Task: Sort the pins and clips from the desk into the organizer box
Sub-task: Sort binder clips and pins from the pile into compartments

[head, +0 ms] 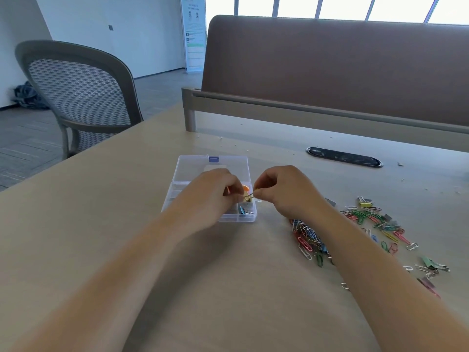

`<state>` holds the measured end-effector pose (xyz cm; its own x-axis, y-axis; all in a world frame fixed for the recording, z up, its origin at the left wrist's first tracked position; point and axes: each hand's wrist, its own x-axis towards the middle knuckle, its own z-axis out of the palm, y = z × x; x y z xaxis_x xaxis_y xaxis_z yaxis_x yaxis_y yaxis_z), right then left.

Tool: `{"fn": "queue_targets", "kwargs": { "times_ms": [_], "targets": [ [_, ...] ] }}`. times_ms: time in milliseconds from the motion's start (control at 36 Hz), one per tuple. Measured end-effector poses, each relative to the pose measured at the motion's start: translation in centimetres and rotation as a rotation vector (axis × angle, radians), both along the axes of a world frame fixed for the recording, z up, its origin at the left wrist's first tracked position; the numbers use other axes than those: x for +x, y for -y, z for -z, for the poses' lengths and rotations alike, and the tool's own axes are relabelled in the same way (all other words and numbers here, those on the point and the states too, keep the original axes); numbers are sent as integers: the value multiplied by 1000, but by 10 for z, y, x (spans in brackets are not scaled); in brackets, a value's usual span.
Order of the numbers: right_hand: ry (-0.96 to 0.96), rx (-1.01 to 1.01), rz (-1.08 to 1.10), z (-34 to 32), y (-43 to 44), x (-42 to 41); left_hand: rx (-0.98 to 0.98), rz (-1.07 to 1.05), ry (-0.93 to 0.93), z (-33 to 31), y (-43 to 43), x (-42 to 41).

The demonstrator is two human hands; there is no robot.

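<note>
A clear plastic organizer box (228, 219) lies open on the desk, its lid (193, 168) folded back. My left hand (213, 191) and my right hand (284, 191) meet above the box's right side and both pinch a small yellow binder clip (248, 197). A blue binder clip (243, 211) lies in the front right compartment, and something orange (245, 188) shows behind my fingers. A heap of coloured paper clips (308, 237) lies on the desk right of the box, partly hidden by my right forearm. More paper clips and binder clips (375, 219) are scattered further right.
A brown desk divider (330, 72) stands along the far edge, with a black cable slot (344, 157) in front of it. A grey mesh chair (81, 95) stands at the desk's left corner. Loose binder clips (431, 268) lie near the right edge.
</note>
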<state>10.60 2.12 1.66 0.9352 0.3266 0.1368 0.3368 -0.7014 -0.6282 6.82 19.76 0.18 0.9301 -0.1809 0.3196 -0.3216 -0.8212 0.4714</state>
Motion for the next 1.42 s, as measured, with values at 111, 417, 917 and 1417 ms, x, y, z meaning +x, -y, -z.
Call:
{"fn": "queue_targets", "kwargs": {
  "times_ms": [111,417,917,1417],
  "targets": [
    [-13,-22,-17,4,-4,-1,-37,-36,-26,3,2,-1],
    [-15,-87,-32,8,-7,-1,67,-45,-68,2,5,-2],
    [3,-114,-49,8,-8,-2,157,-55,-41,3,9,-2],
    [-10,-159,-44,14,-11,0,163,-54,-18,5,8,-1]
  ]
}}
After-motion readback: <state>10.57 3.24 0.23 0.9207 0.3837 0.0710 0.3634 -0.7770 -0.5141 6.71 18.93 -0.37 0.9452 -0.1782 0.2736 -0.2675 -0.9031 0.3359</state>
